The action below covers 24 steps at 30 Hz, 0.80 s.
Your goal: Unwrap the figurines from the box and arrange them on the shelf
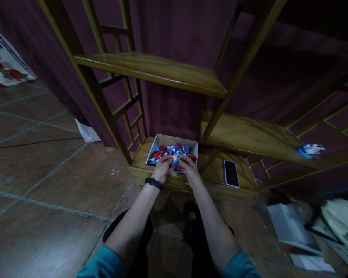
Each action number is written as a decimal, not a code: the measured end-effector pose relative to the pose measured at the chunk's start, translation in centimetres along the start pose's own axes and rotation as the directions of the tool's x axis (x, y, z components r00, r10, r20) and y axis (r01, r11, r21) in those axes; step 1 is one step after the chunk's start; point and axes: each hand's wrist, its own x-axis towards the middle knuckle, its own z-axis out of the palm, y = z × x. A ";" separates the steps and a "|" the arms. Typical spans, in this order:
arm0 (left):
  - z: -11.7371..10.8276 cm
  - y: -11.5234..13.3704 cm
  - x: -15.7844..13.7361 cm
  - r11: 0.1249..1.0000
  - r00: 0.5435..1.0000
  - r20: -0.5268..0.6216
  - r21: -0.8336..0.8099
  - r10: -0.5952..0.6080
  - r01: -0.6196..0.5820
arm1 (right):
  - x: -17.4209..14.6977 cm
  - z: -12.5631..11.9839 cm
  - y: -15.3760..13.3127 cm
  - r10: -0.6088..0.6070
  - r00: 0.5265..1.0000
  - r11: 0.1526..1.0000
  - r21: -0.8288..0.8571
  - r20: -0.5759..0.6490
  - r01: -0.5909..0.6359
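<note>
Both of my hands are at the open box on the low shelf board (213, 168). Left hand (163, 168): fingertips closed on one side of a small blue figurine (176, 159). Right hand (189, 168): fingertips closed on its other side. The figurine sits between them, at the near side of the box (169, 139), in front of a jumble of red, blue and purple pieces (170, 149). Black band (154, 183) on my left wrist. Phone (231, 173) lying to the right (screen dark). Another blue-and-white figurine (309, 150) stands farther right, on the higher board (255, 134).
</note>
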 end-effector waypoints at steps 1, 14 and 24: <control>0.0 0.0 0.0 1.000 1.000 -0.001 0.000 -0.002 0.002 | 0.0 0.0 0.0 0.000 1.000 1.000 -0.007 0.000 0.000; 0.1 0.1 -0.1 0.999 0.999 0.035 -0.039 -0.022 0.023 | 0.6 0.0 0.5 -0.061 0.994 0.974 -0.221 -0.089 0.040; 0.4 0.5 -0.4 0.995 0.995 0.060 -0.063 -0.079 0.082 | 1.4 -0.4 1.3 -0.037 0.993 0.970 -0.241 -0.114 0.008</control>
